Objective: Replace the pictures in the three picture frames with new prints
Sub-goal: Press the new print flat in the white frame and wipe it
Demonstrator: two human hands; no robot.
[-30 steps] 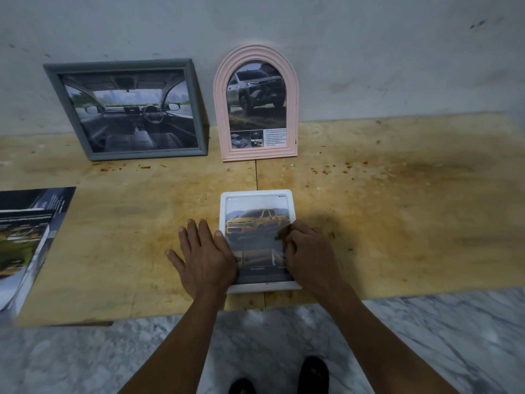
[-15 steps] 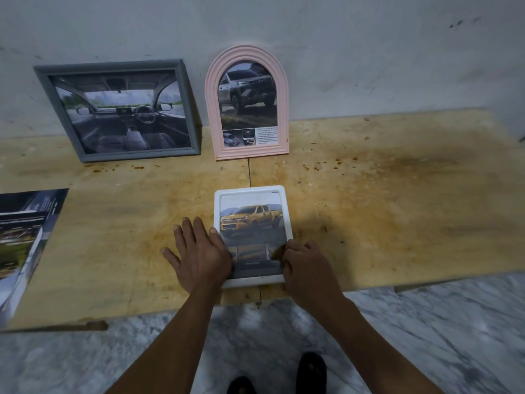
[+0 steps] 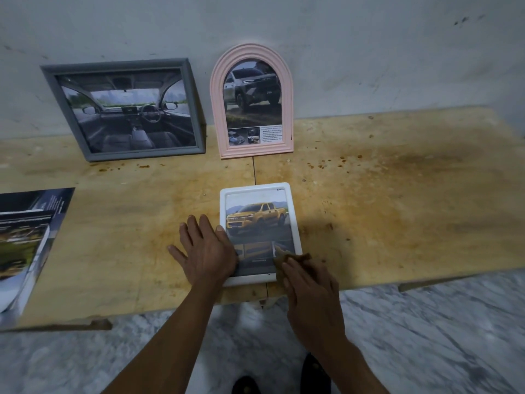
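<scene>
Head view, stained wooden board (image 3: 369, 200), marble floor (image 3: 426, 336)

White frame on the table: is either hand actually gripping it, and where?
No grip: left hand lies flat on the white rectangular frame's left edge; right fingers press its lower-right corner.

I can't read any lettering here: the caption block on the print in the arched pink frame (image 3: 251, 101) is too small, the grille badge blurred.

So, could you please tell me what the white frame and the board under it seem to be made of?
White frame: probably plastic, smooth with a slight sheen and rounded moulded corners. Board: likely plywood, pale, matte, faint grain, a seam between two panels, brown stains.
</scene>
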